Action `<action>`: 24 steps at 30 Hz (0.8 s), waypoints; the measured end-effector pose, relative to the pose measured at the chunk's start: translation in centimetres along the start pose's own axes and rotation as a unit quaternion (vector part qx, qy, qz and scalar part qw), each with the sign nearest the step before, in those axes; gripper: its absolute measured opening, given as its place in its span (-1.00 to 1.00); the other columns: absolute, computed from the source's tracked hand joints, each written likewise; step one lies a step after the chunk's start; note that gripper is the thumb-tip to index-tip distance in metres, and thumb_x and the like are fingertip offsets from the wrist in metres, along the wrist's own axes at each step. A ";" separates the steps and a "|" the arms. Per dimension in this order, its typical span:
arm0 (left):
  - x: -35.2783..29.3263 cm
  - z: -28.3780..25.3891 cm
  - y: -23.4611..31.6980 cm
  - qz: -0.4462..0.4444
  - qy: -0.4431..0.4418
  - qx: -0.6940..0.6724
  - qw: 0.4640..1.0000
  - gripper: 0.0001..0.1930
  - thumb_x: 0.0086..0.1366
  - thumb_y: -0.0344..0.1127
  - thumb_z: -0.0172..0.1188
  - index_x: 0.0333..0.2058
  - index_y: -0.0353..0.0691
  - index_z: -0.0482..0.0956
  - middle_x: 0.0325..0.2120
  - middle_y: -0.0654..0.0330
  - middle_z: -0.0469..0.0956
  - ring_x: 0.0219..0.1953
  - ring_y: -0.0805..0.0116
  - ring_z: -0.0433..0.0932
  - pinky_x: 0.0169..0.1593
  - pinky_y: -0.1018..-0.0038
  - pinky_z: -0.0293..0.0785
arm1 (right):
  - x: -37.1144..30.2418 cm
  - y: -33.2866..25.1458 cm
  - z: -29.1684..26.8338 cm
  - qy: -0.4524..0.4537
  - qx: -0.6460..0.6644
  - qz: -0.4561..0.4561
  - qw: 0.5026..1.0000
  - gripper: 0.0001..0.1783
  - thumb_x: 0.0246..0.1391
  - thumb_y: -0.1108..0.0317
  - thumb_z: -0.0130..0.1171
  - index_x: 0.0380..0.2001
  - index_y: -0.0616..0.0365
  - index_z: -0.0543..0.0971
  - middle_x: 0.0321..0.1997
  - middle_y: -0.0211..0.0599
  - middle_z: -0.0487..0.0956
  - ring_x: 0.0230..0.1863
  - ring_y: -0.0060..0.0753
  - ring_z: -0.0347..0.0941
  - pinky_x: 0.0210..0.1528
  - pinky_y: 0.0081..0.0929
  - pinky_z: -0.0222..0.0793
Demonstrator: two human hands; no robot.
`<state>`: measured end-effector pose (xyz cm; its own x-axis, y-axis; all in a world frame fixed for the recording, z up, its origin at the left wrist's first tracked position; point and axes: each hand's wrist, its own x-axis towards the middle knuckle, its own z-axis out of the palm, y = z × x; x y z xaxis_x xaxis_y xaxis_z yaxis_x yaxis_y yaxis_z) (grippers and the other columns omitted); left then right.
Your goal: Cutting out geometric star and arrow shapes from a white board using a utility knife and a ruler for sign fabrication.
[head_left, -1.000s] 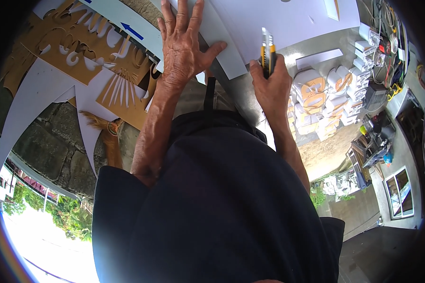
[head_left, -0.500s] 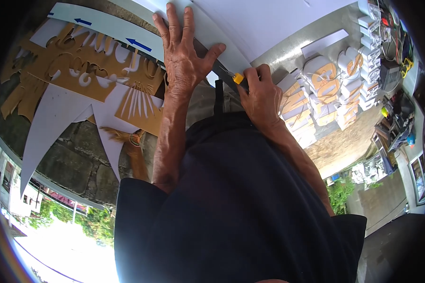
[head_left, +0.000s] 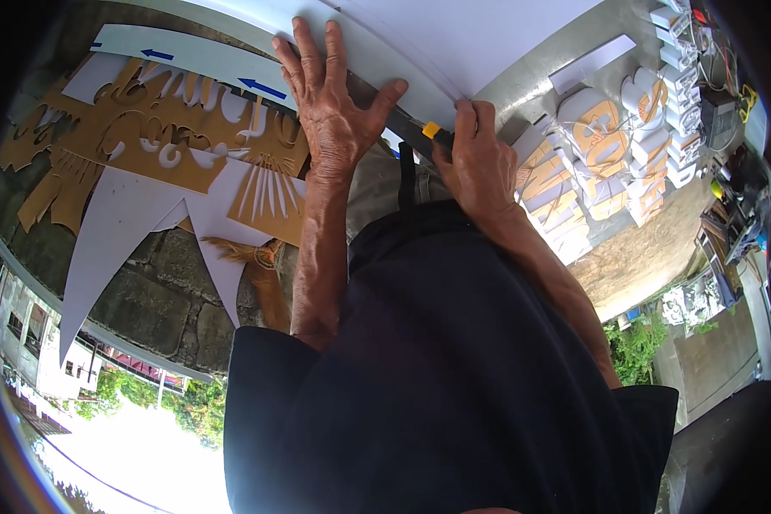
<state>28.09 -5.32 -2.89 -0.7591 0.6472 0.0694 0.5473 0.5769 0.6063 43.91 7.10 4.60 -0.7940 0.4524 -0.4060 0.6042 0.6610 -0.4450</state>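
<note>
Two hands (head_left: 334, 120) (head_left: 480, 167), one knife (head_left: 431, 131), two blue arrows (head_left: 261, 87).

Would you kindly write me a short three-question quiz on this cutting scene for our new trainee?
1. True or false: the left hand lies flat with fingers spread on the white sheet.
2. Which hand holds the knife with the yellow part?
3. The stacked white and orange letters lie to which side of the right hand: A left, B right?

Key: 1 true. 2 the right hand. 3 B.
</note>
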 end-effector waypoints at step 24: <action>0.2 -0.3 0.5 -0.012 -0.047 -0.013 0.999 0.18 0.03 0.27 0.53 0.48 -0.20 0.15 0.53 -0.27 -0.19 0.52 -0.54 -0.33 0.46 -0.32 -0.02 | -0.1 0.5 -0.4 0.015 -0.052 -0.010 0.999 -0.23 -0.03 0.32 0.51 0.18 0.31 0.34 0.05 -0.10 0.40 -0.39 -0.13 0.68 -0.42 -0.29 0.60</action>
<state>28.11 -5.05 -2.32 -0.7349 0.6779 -0.0193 0.5193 0.5808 0.6268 44.26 7.66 4.69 -0.8081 0.4554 -0.3736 0.5797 0.7274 -0.3673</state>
